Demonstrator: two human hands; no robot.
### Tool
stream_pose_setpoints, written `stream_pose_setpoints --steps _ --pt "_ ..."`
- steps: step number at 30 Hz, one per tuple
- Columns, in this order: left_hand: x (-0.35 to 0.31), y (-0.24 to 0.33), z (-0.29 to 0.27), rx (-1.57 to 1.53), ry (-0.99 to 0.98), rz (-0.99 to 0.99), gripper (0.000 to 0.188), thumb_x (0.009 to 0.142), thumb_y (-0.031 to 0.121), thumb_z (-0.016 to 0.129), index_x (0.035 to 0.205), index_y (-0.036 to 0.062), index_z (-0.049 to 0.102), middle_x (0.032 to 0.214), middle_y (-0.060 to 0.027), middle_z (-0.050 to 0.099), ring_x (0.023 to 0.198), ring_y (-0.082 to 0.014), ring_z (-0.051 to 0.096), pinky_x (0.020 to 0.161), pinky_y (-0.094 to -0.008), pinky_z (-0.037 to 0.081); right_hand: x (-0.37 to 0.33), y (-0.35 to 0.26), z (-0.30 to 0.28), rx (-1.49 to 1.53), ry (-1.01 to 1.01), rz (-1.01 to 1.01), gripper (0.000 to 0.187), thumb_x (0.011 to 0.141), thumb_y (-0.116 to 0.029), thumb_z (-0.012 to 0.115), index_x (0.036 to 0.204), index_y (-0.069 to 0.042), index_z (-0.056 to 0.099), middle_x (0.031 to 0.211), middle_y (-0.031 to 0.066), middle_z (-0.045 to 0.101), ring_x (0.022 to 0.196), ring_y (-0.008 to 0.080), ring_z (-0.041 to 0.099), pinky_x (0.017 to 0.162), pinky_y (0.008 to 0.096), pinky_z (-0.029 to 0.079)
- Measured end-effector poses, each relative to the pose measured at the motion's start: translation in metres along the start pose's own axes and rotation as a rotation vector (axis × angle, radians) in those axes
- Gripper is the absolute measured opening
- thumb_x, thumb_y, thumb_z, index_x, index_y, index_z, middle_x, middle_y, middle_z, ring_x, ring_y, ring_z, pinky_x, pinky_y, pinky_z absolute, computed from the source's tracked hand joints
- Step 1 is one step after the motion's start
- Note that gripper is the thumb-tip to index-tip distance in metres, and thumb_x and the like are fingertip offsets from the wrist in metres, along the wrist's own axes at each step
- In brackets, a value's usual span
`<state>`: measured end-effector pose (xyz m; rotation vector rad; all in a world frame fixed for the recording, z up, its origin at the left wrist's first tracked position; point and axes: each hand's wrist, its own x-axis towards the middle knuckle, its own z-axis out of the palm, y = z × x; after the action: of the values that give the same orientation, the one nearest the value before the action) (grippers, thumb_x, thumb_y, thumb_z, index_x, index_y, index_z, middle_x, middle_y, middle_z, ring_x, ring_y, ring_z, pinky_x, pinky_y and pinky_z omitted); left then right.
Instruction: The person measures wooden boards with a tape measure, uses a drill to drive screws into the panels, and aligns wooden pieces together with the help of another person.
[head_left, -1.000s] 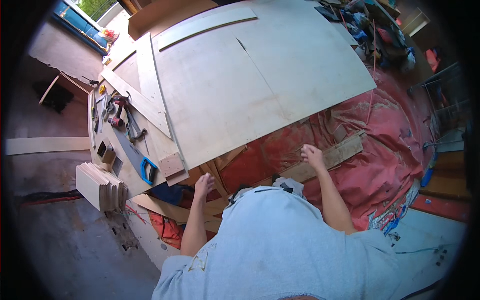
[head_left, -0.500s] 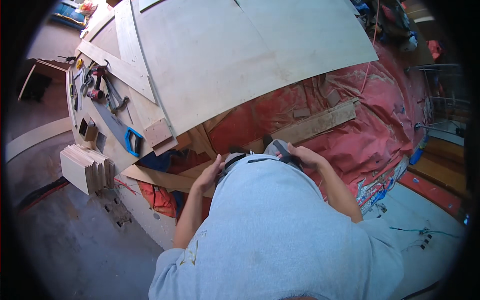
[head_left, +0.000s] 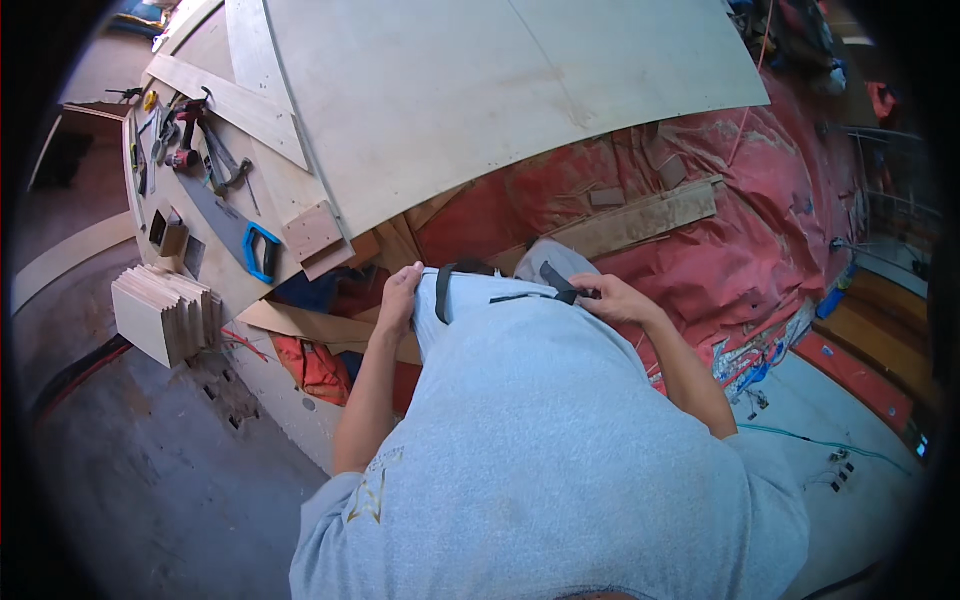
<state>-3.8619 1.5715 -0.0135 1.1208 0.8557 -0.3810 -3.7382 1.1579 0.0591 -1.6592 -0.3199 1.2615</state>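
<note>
My left hand (head_left: 401,296) is closed in a pinch on the hem of my light blue-grey shirt (head_left: 560,430), pulling it out to the left. A black strap (head_left: 443,293) hangs over the cloth just right of those fingers. At the front of my waist my right hand (head_left: 612,300) is closed on another black strap (head_left: 556,280), whose flat end sticks up to the left of the fingers. Part of a grey trouser leg (head_left: 570,262) shows beyond it. How the straps fasten is hidden.
A large pale plywood sheet (head_left: 440,110) lies ahead on a work surface. To its left are a handsaw with a blue handle (head_left: 262,252), a hammer (head_left: 236,178), a red drill (head_left: 185,140) and stacked wooden pieces (head_left: 165,312). Red sheeting (head_left: 700,260) and a board (head_left: 640,222) lie right.
My left hand has risen and moved left, drawing the shirt's hem out and baring a black strap. My right hand has shifted slightly right, still on its strap. The view has tilted a little.
</note>
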Motion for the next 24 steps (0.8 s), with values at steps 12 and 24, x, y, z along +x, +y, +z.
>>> stream_pose_setpoints --steps 12,24 --pt "0.089 -0.009 -0.034 0.916 0.253 0.307 0.043 0.102 0.042 0.063 0.098 0.0008 0.074 0.102 -0.0257 0.075 0.102 -0.0437 0.072 0.088 -0.0502 0.055 0.115 0.050 -0.049 -0.547 0.727 -0.089 0.020 0.099 -0.021 0.065 0.104 -0.003 0.071 0.096 0.0223 0.073 0.098 0.0361 0.073 0.082 0.0475 0.055" --pt "0.009 -0.087 -0.150 1.060 0.311 -0.239 0.045 0.103 0.046 0.063 0.113 0.0038 0.074 0.113 -0.0197 0.077 0.107 -0.0364 0.074 0.086 -0.0470 0.059 0.018 0.089 -0.124 -0.303 0.732 0.359 0.036 0.103 -0.035 0.069 0.115 -0.002 0.075 0.104 0.0110 0.078 0.088 0.0183 0.076 0.078 0.0361 0.059"
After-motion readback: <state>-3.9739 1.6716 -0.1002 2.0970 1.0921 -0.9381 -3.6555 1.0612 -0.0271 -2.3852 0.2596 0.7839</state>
